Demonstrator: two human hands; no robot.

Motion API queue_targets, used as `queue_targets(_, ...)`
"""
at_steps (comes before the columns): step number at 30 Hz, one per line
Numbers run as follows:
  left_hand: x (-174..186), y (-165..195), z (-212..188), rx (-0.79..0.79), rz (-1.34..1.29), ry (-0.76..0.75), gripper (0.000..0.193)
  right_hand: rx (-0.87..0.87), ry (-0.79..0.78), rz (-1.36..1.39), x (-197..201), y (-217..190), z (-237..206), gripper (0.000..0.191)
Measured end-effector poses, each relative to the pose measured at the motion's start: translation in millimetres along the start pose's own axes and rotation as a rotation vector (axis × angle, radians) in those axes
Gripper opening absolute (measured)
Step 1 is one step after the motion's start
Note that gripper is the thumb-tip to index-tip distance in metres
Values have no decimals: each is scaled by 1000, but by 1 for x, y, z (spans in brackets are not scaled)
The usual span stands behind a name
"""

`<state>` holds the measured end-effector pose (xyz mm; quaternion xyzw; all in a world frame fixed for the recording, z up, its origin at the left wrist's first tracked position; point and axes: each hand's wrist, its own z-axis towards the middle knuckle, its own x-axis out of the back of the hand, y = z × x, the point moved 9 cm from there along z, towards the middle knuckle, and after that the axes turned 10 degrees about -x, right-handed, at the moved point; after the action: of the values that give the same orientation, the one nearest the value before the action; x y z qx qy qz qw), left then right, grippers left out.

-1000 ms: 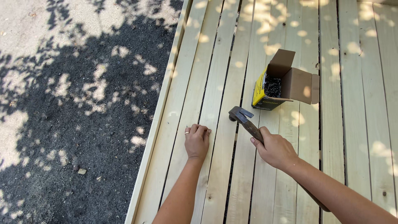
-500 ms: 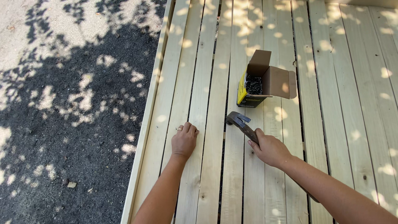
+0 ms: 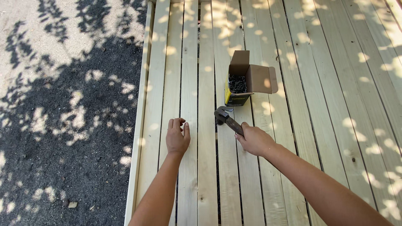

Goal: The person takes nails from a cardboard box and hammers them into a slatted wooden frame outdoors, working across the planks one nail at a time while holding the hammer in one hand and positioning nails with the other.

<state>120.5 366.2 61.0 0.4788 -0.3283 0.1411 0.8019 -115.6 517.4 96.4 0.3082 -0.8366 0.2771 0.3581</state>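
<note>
Right hand [image 3: 254,140] gripping hammer [image 3: 226,118] — (left hand [image 3: 177,138] near deck edge [image 3: 138,138])

A deck of boards [image 3: 318,125] fills the right side of the scene, with open ground [image 3: 63,125] along its left edge. On the deck, the left hand [image 3: 177,137] rests on a board near the left edge. To its right, the right hand [image 3: 253,140] grips a hammer [image 3: 227,118], whose head lies just beyond the hand. Farther off, just behind the hammer head, stands an open box [image 3: 245,80] with nails [image 3: 237,83] in it.
</note>
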Motion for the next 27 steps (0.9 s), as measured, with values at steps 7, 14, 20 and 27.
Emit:
queue_targets(7, -7, 114, 90, -404, -256, 85, 15, 121, -3, -36, 10, 2, 7, 38)
queue_targets(14, -127, 198, 131, -593, -221, -251, 24, 112, 18, -97, 9, 27, 2, 38)
queue_targets(20, -182, 135, 177, 188, -614, -679, 41, 69, 38, -42, 15, 83, -6, 35)
queue_targets(27, -226, 143, 175, -90, 150, -1062, 48, 54, 92, 108, -4, 134, -2, 37)
